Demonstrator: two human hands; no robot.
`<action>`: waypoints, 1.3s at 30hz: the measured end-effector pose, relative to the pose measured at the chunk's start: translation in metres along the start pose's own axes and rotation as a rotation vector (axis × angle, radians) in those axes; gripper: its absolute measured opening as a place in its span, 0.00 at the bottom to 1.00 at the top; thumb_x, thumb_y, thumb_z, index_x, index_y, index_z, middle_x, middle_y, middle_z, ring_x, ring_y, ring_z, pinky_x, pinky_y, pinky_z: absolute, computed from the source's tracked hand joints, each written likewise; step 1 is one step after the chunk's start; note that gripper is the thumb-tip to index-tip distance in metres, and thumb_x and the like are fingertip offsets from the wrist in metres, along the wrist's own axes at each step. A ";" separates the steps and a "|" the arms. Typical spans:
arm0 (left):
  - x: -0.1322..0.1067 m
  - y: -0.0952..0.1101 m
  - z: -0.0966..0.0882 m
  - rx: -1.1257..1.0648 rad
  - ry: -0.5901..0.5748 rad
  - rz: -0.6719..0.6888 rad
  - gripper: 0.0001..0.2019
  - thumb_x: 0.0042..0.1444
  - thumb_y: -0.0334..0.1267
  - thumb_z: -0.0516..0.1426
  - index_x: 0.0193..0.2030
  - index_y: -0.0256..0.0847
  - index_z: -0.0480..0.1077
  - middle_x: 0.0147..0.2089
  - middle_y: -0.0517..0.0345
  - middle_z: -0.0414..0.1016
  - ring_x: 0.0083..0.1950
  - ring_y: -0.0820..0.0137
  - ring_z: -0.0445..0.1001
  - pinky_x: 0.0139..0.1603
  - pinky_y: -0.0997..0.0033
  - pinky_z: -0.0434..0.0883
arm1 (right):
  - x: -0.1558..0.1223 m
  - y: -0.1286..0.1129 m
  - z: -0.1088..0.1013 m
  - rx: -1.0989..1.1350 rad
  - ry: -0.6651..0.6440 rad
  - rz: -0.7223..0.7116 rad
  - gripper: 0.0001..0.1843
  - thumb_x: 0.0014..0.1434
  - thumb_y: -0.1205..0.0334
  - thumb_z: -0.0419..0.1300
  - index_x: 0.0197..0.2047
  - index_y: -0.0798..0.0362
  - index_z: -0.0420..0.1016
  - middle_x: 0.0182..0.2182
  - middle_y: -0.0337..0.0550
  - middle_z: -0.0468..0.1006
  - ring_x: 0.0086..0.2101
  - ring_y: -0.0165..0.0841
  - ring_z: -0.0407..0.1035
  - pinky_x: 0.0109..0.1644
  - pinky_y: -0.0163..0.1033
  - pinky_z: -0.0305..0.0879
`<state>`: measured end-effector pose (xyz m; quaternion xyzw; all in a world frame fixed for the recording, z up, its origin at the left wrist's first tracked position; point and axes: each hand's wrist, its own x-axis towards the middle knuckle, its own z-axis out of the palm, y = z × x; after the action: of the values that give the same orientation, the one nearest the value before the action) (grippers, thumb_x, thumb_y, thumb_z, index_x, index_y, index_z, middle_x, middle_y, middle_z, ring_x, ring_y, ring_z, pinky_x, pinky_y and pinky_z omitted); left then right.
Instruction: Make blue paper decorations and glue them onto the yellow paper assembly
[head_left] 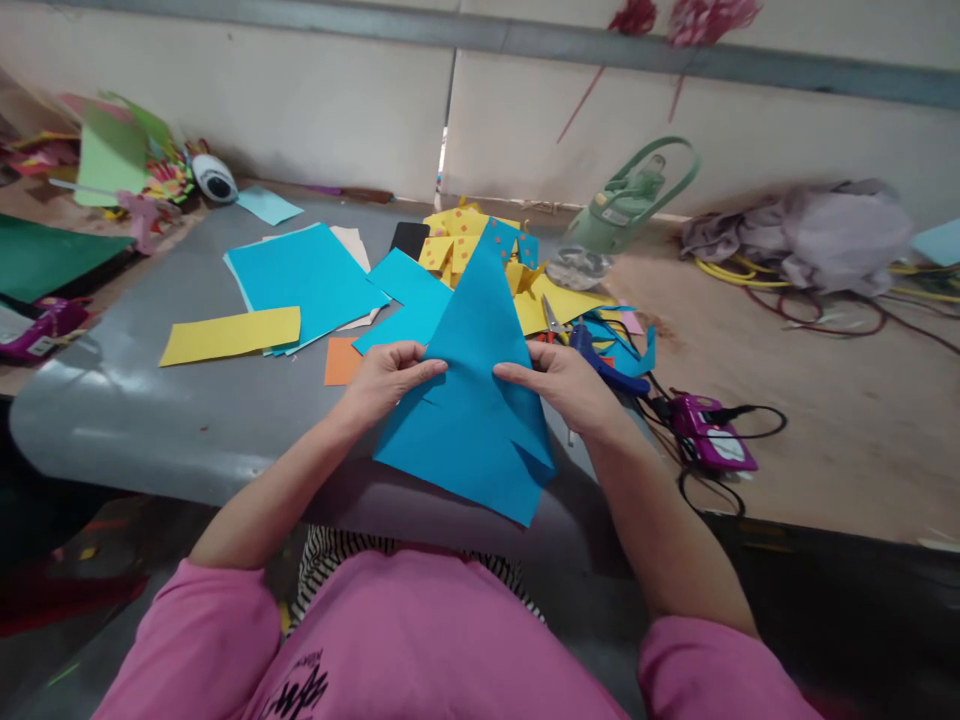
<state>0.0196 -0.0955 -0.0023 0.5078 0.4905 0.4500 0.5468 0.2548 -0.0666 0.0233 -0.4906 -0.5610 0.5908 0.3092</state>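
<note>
Between my hands is a folded sheet of blue paper [472, 400], narrow at its far end and wide toward me, with a cut or flap low on its right side. My left hand [394, 380] pinches its left edge, thumb on top. On the right edge, my right hand [559, 380] grips it the same way. Beyond lie yellow paper pieces [450, 250] with orange dots, partly hidden by the blue sheet. Scissors [551, 315] and a blue glue gun [607, 362] lie just past my right hand.
Stacked blue sheets [300, 285], a yellow strip [232, 337] and an orange piece [341, 360] lie on the left. A green bottle [611, 215] stands at the back. On the right are a purple power strip [709, 432] with cables and a grey cloth [810, 235].
</note>
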 end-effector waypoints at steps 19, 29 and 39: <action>-0.002 0.014 -0.033 -0.095 0.156 0.008 0.18 0.43 0.50 0.71 0.30 0.38 0.75 0.30 0.59 0.79 0.28 0.73 0.72 0.29 0.73 0.69 | -0.034 0.016 -0.022 -0.242 -0.075 0.096 0.20 0.45 0.44 0.73 0.30 0.53 0.79 0.22 0.34 0.74 0.24 0.26 0.63 0.29 0.34 0.55; 0.003 0.007 -0.039 -0.118 0.201 0.016 0.15 0.43 0.48 0.71 0.30 0.40 0.76 0.30 0.59 0.80 0.30 0.72 0.73 0.32 0.73 0.71 | -0.036 0.013 -0.023 -0.172 0.009 0.032 0.23 0.47 0.41 0.72 0.38 0.50 0.81 0.35 0.41 0.81 0.36 0.33 0.73 0.43 0.39 0.67; -0.001 0.007 -0.032 -0.095 0.044 -0.114 0.20 0.45 0.52 0.70 0.40 0.39 0.80 0.37 0.52 0.82 0.34 0.67 0.78 0.35 0.67 0.76 | -0.028 0.020 -0.012 -0.111 -0.068 0.124 0.25 0.43 0.40 0.74 0.24 0.52 0.73 0.22 0.34 0.72 0.25 0.27 0.62 0.30 0.36 0.57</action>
<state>-0.0124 -0.0928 0.0042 0.4425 0.5088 0.4520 0.5840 0.2787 -0.0921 0.0115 -0.5205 -0.5714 0.5933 0.2250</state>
